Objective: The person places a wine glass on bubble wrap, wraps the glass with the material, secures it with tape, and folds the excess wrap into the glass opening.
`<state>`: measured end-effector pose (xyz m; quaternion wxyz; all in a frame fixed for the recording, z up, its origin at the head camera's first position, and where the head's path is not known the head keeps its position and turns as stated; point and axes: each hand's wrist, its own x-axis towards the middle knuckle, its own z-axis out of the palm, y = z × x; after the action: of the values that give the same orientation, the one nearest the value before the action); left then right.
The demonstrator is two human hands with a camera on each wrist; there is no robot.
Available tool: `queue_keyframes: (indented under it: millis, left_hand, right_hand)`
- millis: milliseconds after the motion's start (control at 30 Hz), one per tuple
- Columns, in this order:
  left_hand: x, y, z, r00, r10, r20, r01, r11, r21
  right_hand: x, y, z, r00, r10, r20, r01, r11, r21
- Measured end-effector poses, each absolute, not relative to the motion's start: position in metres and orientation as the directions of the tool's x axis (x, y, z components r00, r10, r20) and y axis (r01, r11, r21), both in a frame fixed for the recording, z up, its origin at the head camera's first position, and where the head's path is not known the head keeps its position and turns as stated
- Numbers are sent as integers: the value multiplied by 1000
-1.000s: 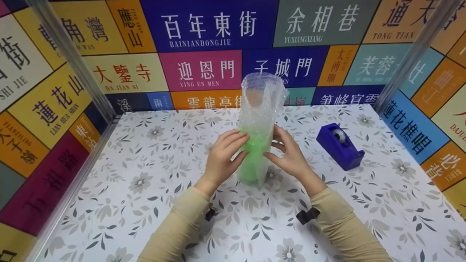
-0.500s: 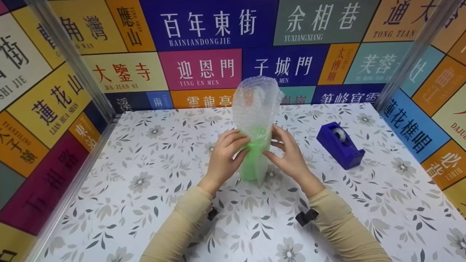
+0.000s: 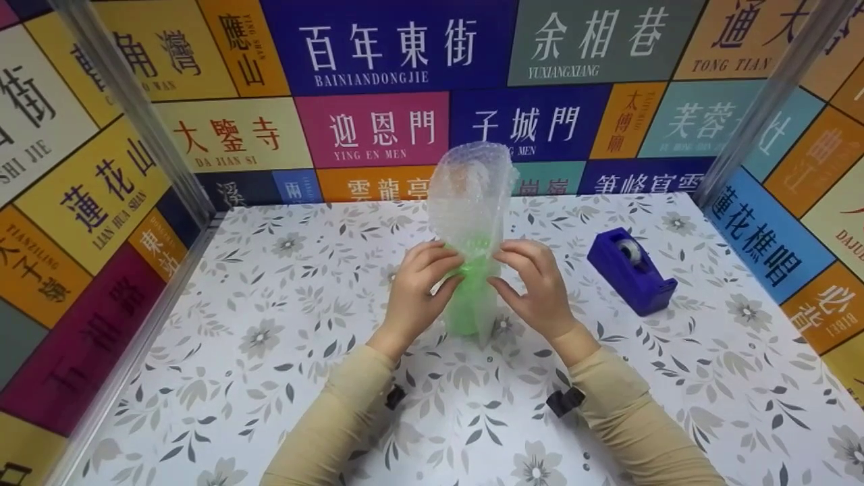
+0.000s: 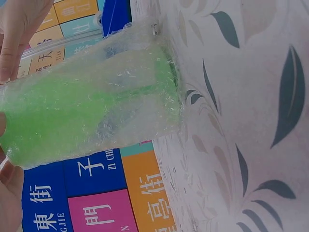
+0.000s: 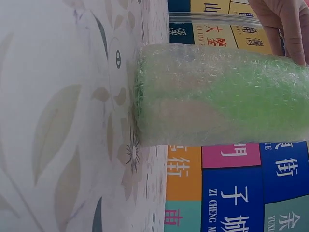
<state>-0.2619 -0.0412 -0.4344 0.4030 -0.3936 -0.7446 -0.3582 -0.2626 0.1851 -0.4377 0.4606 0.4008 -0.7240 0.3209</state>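
A green stemmed glass stands upright on the table inside a clear bubble wrap sleeve. Through the wrap in both wrist views, its wide bowl, thin stem and foot show faintly. The sleeve rises well above the glass as a loose tube. My left hand holds the wrapped glass from the left at bowl height, its fingers and thumb bent against the wrap. On the other side my right hand pinches the right edge of the sleeve between fingers and thumb. The wrap blurs the glass's outline.
A purple tape dispenser with a roll of clear tape stands to the right of my right hand. The table has a leaf-patterned cover. Sign-printed panels enclose its back and sides.
The sleeve's upper part has shifted slightly left. My right hand's fingers have moved from behind the sleeve onto its right edge. My left hand stays almost in place.
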Motion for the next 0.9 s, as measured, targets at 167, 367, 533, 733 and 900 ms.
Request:
queue_keyframes:
  millis: [167, 367, 533, 733, 900]
  left_hand:
    - [-261, -41, -434, -368, 297, 881, 876, 430, 221]
    - [-262, -41, -434, -345, 298, 890, 890, 405, 209]
    - [-262, -41, -434, -340, 297, 892, 892, 402, 206]
    - [-262, -41, -434, -339, 294, 894, 897, 389, 212]
    - [-262, -41, -435, -325, 284, 902, 901, 384, 204]
  right_hand:
    - [-265, 184, -436, -270, -341, 901, -863, 500, -70]
    - [-266, 182, -435, -294, -394, 871, -846, 532, -44]
    - [-267, 179, -434, -323, -420, 848, -834, 550, -46]
    - [-267, 178, -434, -322, -427, 845, -836, 547, -42]
    - [-268, 176, -432, -319, -422, 849, -839, 542, -46]
